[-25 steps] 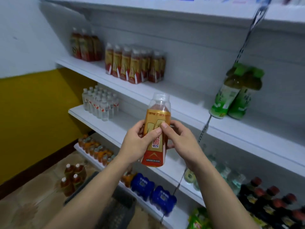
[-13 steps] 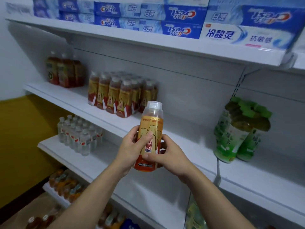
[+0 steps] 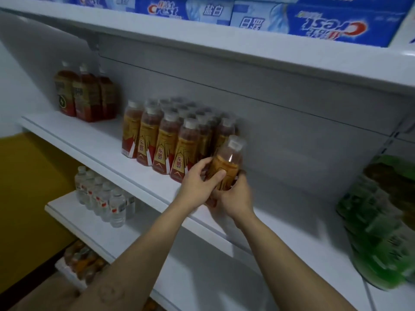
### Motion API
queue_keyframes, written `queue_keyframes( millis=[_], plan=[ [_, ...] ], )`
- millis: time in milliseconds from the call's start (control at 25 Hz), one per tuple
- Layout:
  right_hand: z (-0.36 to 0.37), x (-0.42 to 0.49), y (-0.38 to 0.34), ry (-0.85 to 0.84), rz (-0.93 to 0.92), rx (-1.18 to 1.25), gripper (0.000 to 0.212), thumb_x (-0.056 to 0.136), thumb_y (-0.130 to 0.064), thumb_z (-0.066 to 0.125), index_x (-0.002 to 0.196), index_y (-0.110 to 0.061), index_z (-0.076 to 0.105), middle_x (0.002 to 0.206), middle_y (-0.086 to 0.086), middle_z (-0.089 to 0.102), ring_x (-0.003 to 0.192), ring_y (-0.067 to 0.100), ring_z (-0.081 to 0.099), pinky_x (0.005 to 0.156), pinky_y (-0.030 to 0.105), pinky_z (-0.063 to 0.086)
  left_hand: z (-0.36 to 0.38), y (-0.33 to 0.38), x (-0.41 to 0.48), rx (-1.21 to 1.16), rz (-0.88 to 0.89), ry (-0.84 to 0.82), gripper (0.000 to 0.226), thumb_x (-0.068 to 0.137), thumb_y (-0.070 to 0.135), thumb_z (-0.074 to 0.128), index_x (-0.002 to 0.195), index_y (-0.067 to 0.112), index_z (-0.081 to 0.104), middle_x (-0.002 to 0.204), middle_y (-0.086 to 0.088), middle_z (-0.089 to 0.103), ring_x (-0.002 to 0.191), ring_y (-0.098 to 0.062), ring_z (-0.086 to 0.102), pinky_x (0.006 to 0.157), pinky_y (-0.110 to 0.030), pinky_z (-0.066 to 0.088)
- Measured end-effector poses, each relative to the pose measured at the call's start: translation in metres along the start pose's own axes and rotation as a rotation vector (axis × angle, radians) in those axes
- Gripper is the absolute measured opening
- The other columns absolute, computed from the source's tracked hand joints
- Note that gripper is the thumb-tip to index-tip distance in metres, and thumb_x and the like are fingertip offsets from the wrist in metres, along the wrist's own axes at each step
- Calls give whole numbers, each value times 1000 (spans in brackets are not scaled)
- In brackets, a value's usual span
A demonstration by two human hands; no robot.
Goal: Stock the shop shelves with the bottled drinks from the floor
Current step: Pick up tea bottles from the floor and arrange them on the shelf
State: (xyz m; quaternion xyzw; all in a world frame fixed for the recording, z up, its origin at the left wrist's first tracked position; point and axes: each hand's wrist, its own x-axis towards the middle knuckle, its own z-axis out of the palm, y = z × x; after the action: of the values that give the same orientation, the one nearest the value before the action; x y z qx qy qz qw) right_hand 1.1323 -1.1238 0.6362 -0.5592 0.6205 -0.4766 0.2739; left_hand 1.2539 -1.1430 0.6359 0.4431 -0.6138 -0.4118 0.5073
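I hold one orange-labelled drink bottle (image 3: 228, 163) with a clear cap in both hands, over the white middle shelf (image 3: 94, 140). My left hand (image 3: 197, 184) grips its left side, thumb across the label. My right hand (image 3: 235, 196) cups its lower right side from below. The bottle is just right of a group of several matching orange-and-red bottles (image 3: 166, 140) standing on that shelf, close to the front right one. Whether its base touches the shelf is hidden by my hands.
Dark tea bottles (image 3: 83, 97) stand at the shelf's left end, green-labelled bottles (image 3: 379, 223) at the right. Blue toothpaste boxes (image 3: 292, 19) fill the shelf above. Small water bottles (image 3: 103, 198) sit on the shelf below, orange drinks (image 3: 83, 261) lower still.
Both hands have carried the bottle up and forward to the middle shelf, next to the group of matching bottles. The view has moved closer to the shelf.
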Motion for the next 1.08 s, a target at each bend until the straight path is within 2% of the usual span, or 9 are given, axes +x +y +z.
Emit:
queue_keyframes(
  millis=[120, 240, 360, 440, 680, 840, 1080],
  plan=[
    [9, 26, 10, 49, -6, -58, 57, 74, -21, 83, 114, -25, 42, 94, -11, 60, 86, 14, 61, 72, 29, 51, 6, -18, 20, 51, 10, 75, 55, 84, 47, 69, 133, 29, 52, 121, 6, 60, 110, -10, 57, 95, -32, 51],
    [17, 52, 15, 52, 5, -141, 59, 75, -23, 82, 120, -20, 43, 106, 0, 64, 95, 21, 65, 79, 37, 56, 7, -30, 28, 119, 28, 194, 46, 89, 30, 68, 132, 27, 52, 115, 7, 60, 101, -6, 58, 86, -24, 53],
    [28, 77, 16, 67, 60, -203, 74, 66, -30, 85, 126, -21, 43, 117, 7, 60, 101, 27, 64, 82, 42, 58, 8, -41, 29, 127, 23, 205, 45, 93, 17, 63, 134, 25, 49, 114, 8, 60, 100, -6, 60, 80, -15, 49],
    [35, 90, 14, 60, 99, -207, 75, 66, -30, 84, 127, -22, 42, 121, 9, 57, 102, 29, 63, 79, 39, 59, 8, -44, 32, 134, 33, 172, 42, 94, 11, 58, 134, 21, 50, 118, 5, 61, 106, -9, 59, 86, -19, 50],
    [46, 110, 15, 77, 137, -281, 81, 69, -31, 86, 133, -22, 37, 128, 10, 52, 110, 31, 61, 89, 43, 56, 13, -59, 40, 201, 22, 136, 46, 96, 8, 52, 139, 22, 44, 131, 4, 58, 120, -13, 55, 102, -32, 48],
    [47, 113, 14, 74, 128, -314, 83, 72, -31, 84, 137, -15, 35, 131, 12, 49, 117, 33, 57, 94, 42, 53, 13, -62, 43, 205, -4, 150, 48, 95, 8, 52, 140, 23, 43, 132, 4, 57, 122, -14, 54, 104, -36, 48],
    [48, 109, 9, 49, 161, -294, 87, 68, -34, 85, 138, -15, 36, 133, 11, 53, 120, 31, 57, 94, 38, 52, 12, -58, 44, 236, -8, 163, 45, 95, 10, 53, 138, 21, 46, 131, 3, 58, 122, -16, 55, 103, -37, 48]
  ],
)
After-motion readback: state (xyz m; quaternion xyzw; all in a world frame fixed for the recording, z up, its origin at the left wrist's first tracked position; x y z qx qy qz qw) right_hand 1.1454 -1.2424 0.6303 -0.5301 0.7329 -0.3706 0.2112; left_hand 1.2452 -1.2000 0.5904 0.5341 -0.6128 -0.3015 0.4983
